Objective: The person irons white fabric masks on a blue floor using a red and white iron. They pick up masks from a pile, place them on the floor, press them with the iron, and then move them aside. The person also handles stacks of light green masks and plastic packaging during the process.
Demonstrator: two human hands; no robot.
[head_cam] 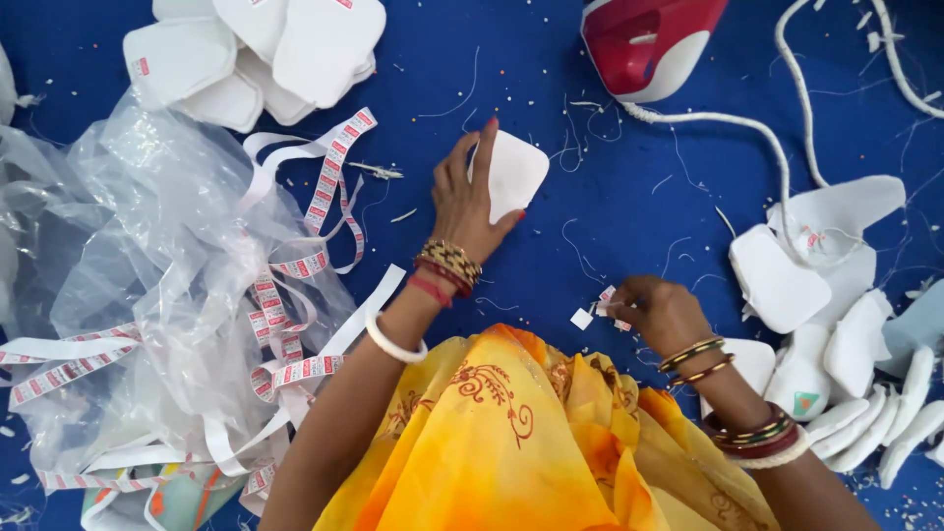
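two hands work apart on the blue cloth: the left hand (470, 197) presses flat fingers on a white rounded fabric piece (516, 172) lying up-left of the right hand (661, 313), which pinches small printed paper labels (602, 307).

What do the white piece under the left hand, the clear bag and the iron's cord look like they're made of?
White piece under the left hand: probably foam or padded fabric, matte with soft rounded corners. Bag: thin clear plastic, glossy and crinkled. Cord: looks braided fabric-covered, dull white, ropelike.
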